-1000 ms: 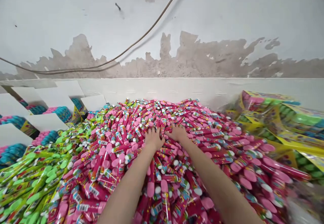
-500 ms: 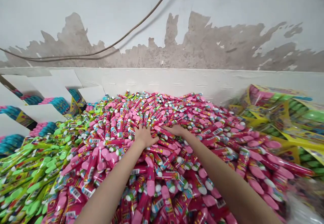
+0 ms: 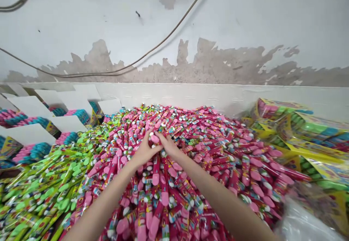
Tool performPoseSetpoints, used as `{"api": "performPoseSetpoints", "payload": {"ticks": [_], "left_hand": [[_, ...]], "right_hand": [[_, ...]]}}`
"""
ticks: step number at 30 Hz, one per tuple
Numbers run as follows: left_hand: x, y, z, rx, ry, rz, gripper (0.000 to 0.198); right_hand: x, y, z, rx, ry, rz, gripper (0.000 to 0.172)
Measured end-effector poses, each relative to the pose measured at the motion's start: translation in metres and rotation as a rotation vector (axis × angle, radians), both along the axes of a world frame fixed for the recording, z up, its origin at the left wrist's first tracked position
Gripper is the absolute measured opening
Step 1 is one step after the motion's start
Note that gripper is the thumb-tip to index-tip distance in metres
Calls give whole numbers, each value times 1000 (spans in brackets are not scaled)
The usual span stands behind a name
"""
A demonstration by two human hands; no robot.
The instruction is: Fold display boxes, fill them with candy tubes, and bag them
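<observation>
Both my hands reach into a large heap of pink capped tubes [image 3: 209, 161] with printed wrappers and white ends. My left hand [image 3: 145, 152] curves round a few of the tubes near the middle of the heap, thumb and fingers on either side of them. Against its thumb, my right hand [image 3: 169, 147] closes in from the other side, fingers bent over the same small bunch. A pink cap and white ends show between the two hands. The rest of what they grip is hidden by the fingers.
Green tubes [image 3: 62, 183] are heaped at the left. Behind them stand open display boxes [image 3: 68, 124] with white flaps, filled with pink and blue items. Stacked yellow wrapped packs [image 3: 316, 150] and clear plastic [image 3: 302, 223] are on the right. A peeling wall [image 3: 231, 23] rises behind.
My hands were apart, lying over the heap with fingers spread. They have come together around a few pink tubes. The camera view has tilted up a little.
</observation>
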State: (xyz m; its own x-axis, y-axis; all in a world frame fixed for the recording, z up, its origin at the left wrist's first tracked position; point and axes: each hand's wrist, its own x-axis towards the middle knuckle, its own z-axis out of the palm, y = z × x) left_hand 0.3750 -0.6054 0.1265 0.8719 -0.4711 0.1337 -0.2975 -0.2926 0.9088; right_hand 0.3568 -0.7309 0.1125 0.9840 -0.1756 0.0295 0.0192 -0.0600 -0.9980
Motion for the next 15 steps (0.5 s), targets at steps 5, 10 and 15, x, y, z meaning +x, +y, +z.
{"api": "performPoseSetpoints", "payload": {"ticks": [5, 10, 15], "left_hand": [[-35, 76, 17, 217, 6, -58, 73], [-54, 118, -26, 390, -232, -82, 59], [-71, 134, -83, 501, -575, 88, 67]], "right_hand": [[-55, 37, 20, -188, -159, 205, 47], [-69, -5, 13, -628, -40, 276, 64], [-29, -103, -22, -949, 322, -70, 58]]}}
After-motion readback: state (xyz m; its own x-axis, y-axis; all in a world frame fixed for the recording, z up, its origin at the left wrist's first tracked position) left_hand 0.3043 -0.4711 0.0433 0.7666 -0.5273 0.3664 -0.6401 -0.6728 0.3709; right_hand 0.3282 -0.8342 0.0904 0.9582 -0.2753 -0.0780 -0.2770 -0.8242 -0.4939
